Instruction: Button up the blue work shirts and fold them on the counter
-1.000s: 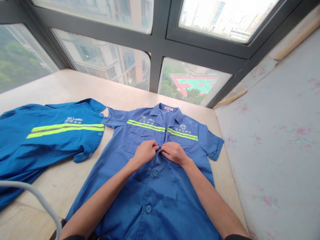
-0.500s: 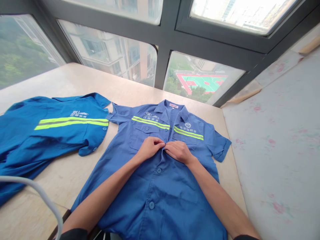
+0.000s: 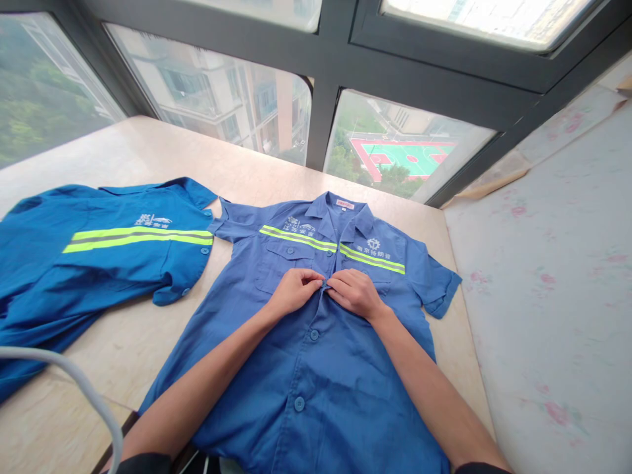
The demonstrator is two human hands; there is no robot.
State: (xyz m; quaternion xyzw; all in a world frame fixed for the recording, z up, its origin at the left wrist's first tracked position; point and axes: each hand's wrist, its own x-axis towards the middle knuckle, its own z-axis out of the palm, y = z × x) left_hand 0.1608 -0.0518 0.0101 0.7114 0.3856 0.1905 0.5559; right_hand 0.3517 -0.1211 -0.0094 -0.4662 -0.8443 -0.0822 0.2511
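Note:
A blue short-sleeved work shirt [image 3: 345,382] lies face up with its collar away from me, yellow-green reflective stripes across the chest. My left hand [image 3: 295,291] pinches the front placket at mid-chest, beside a small button [image 3: 324,284]. From the other side my right hand [image 3: 355,293] grips the facing placket edge, its fingertips nearly meeting the left ones. Below the hands, a button [image 3: 315,335] and a lower button [image 3: 299,404] show on the closed part of the front. Above them the collar [image 3: 340,209] lies parted. The fingers partly hide the cloth they hold.
A second, brighter blue work shirt [image 3: 123,263] lies to the left, touching the first shirt's sleeve. A grey-white curved tube [image 3: 83,382] crosses the lower left. The pale ledge [image 3: 237,164] meets windows behind and a flowered wall [image 3: 553,296] at right.
The view has shifted slightly. Both hands stay at the same spot on the placket, and the right fingers have drawn back a little, so the small button between the fingertips shows more.

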